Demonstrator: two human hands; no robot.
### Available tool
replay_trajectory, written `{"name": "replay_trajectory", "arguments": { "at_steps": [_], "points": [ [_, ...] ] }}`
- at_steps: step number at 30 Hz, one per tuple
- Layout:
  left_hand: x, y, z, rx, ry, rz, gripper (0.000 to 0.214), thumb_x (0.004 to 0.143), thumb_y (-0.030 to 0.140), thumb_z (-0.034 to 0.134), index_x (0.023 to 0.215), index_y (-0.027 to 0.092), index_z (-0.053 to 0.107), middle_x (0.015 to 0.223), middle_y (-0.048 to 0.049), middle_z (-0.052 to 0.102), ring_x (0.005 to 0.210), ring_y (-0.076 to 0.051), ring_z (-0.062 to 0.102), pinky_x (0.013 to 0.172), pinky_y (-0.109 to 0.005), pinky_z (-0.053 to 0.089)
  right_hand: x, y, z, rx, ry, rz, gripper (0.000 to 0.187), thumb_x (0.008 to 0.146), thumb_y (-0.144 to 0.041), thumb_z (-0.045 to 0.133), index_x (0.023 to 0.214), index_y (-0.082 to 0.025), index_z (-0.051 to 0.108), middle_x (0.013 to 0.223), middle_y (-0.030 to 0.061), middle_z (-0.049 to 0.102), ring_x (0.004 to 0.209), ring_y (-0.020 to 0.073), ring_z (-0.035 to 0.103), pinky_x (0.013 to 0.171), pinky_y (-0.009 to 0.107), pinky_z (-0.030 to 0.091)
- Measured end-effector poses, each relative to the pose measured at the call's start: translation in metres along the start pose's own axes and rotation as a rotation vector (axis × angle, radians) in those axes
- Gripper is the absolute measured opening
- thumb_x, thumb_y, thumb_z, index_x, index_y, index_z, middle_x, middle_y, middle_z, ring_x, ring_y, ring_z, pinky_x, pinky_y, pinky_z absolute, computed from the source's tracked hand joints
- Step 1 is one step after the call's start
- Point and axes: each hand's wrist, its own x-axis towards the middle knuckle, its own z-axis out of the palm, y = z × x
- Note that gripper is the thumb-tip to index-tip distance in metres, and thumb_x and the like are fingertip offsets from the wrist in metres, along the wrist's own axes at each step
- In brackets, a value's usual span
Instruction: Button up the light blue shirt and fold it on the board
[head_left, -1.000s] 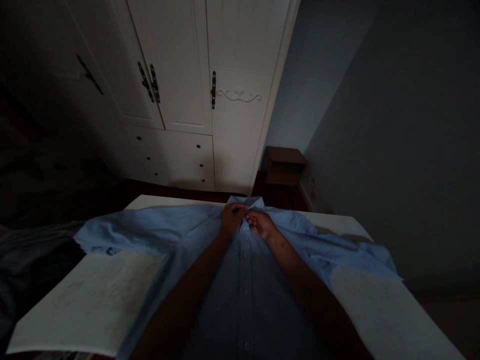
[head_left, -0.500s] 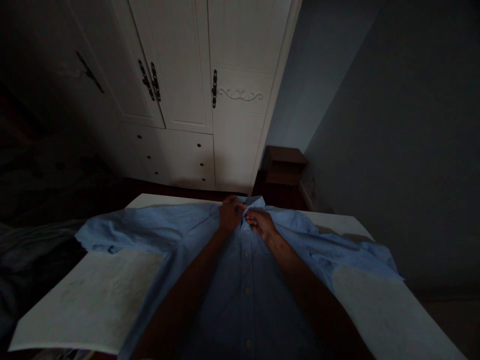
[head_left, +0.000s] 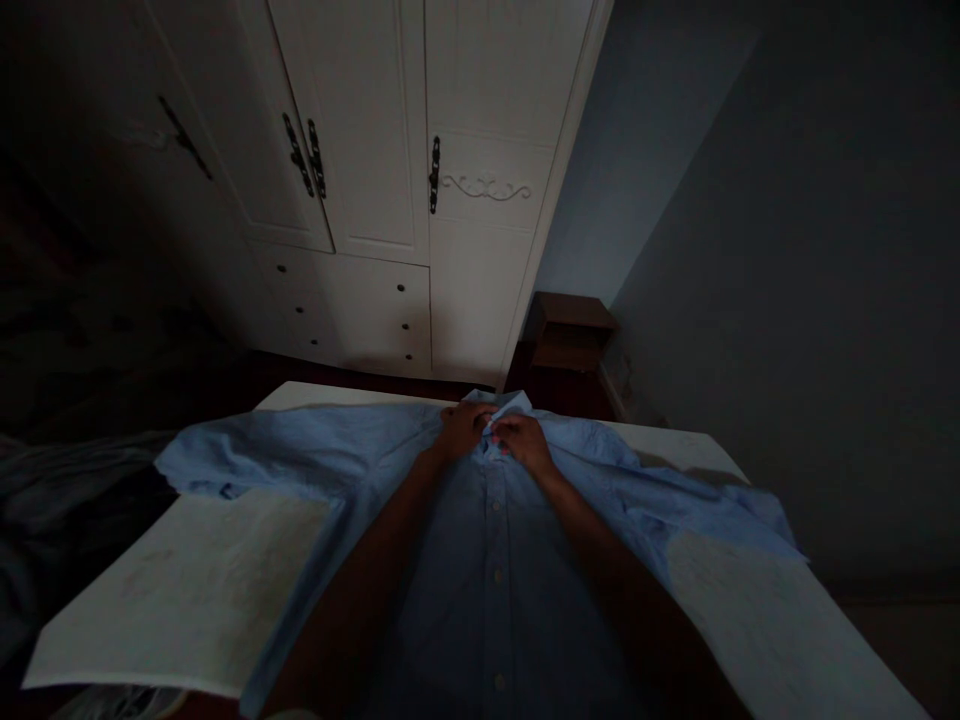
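Observation:
A light blue button-up shirt (head_left: 450,560) lies front up on a white table (head_left: 187,590), its sleeves spread to both sides and its collar at the far edge. At the collar, my left hand (head_left: 461,428) is closed on the fabric beside the neck opening. Opposite it, my right hand (head_left: 525,440) pinches the other side of the collar, fingertips close to those of the left. Whether a button sits between the fingers is too small and dark to tell. Below the hands, several pale buttons run down the placket (head_left: 496,577).
Beyond the table stands a white wardrobe (head_left: 375,200) with dark handles and drawers. A small brown open cabinet (head_left: 572,330) is in the corner by the grey wall (head_left: 810,300). Dark crumpled cloth (head_left: 67,500) lies at the left.
My right-hand fingers have shifted slightly up and over the collar edge, and the left fingers have changed their hold. The collar fabric between them is bunched differently. The shirt's body stays put.

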Motion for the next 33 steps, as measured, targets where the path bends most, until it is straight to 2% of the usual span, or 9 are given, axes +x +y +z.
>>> {"name": "replay_trajectory", "arguments": {
  "at_steps": [2,4,6,8,14,17,22,25,33],
  "points": [
    [0.000,-0.001,-0.001,-0.033,0.012,0.005,0.028,0.087,0.018,0.054,0.105,0.030,0.072,0.109,-0.0034,0.072,0.112,-0.025,0.061,0.106,-0.046,0.038,0.000,-0.003,-0.006,-0.228,0.050,-0.208,0.008,0.076,-0.021,0.064,0.072,-0.021,0.071,0.070,0.0023,0.068,0.070,0.0181,0.063,0.066,0.029,0.048],
    [0.001,-0.003,-0.001,-0.069,0.035,0.017,0.028,0.085,0.016,0.057,0.104,0.029,0.072,0.108,-0.0038,0.073,0.108,-0.023,0.063,0.103,-0.043,0.041,0.001,-0.007,-0.013,-0.492,0.089,-0.494,0.015,0.080,-0.020,0.064,0.092,-0.023,0.073,0.095,0.0074,0.071,0.096,0.0246,0.063,0.086,0.037,0.047],
    [0.002,-0.005,-0.001,-0.093,0.047,0.023,0.030,0.083,0.015,0.059,0.106,0.028,0.071,0.106,-0.0037,0.072,0.103,-0.021,0.064,0.100,-0.039,0.045,0.005,-0.008,-0.020,-0.656,0.044,-0.707,0.030,0.084,-0.022,0.065,0.113,-0.025,0.069,0.121,0.0103,0.066,0.115,0.0291,0.055,0.098,0.045,0.040],
    [0.001,-0.006,-0.002,-0.092,0.040,0.020,0.031,0.082,0.015,0.059,0.108,0.028,0.070,0.104,-0.0034,0.072,0.101,-0.020,0.065,0.099,-0.038,0.045,0.010,-0.006,-0.026,-0.714,-0.064,-0.797,0.038,0.087,-0.025,0.065,0.124,-0.027,0.063,0.132,0.0100,0.060,0.124,0.0296,0.050,0.102,0.047,0.036],
    [-0.002,-0.001,-0.002,-0.011,0.000,0.083,0.029,0.081,0.012,0.058,0.100,0.029,0.072,0.107,-0.0021,0.071,0.111,-0.022,0.058,0.108,-0.046,0.032,0.024,0.009,-0.035,-0.762,-0.119,-0.733,0.045,0.085,-0.034,0.070,0.127,-0.022,0.061,0.118,0.0120,0.067,0.114,0.0282,0.057,0.099,0.044,0.035],
    [-0.003,0.000,-0.003,0.077,-0.034,0.085,0.026,0.084,0.016,0.056,0.100,0.029,0.072,0.108,-0.0035,0.070,0.116,-0.024,0.053,0.106,-0.049,0.031,0.025,0.010,-0.035,-0.815,-0.136,-0.743,0.038,0.084,-0.037,0.070,0.119,-0.022,0.066,0.109,0.0101,0.069,0.108,0.0275,0.058,0.096,0.043,0.035],
    [-0.002,-0.006,-0.005,0.235,-0.096,0.063,0.028,0.092,0.027,0.048,0.115,0.029,0.066,0.130,-0.0047,0.062,0.131,-0.027,0.041,0.107,-0.056,0.026,0.023,0.007,-0.034,-0.853,-0.128,-0.783,0.027,0.089,-0.034,0.065,0.115,-0.025,0.069,0.095,0.0059,0.069,0.100,0.0248,0.058,0.093,0.043,0.032],
    [-0.001,-0.010,-0.005,0.268,-0.137,0.072,0.027,0.094,0.027,0.045,0.110,0.030,0.067,0.140,-0.0011,0.056,0.142,-0.027,0.029,0.109,-0.059,0.021,0.023,0.008,-0.034,-0.857,-0.114,-0.820,0.022,0.091,-0.034,0.063,0.109,-0.026,0.071,0.095,0.0057,0.069,0.099,0.0242,0.058,0.092,0.042,0.032],
    [0.002,-0.013,-0.009,0.186,-0.165,0.075,0.027,0.096,0.030,0.043,0.110,0.026,0.065,0.135,-0.0033,0.060,0.141,-0.025,0.034,0.111,-0.056,0.024,0.032,0.010,-0.038,-0.745,-0.160,-0.739,0.017,0.093,-0.033,0.060,0.095,-0.024,0.074,0.095,0.0060,0.069,0.097,0.0227,0.058,0.090,0.042,0.032]
  ]
}}
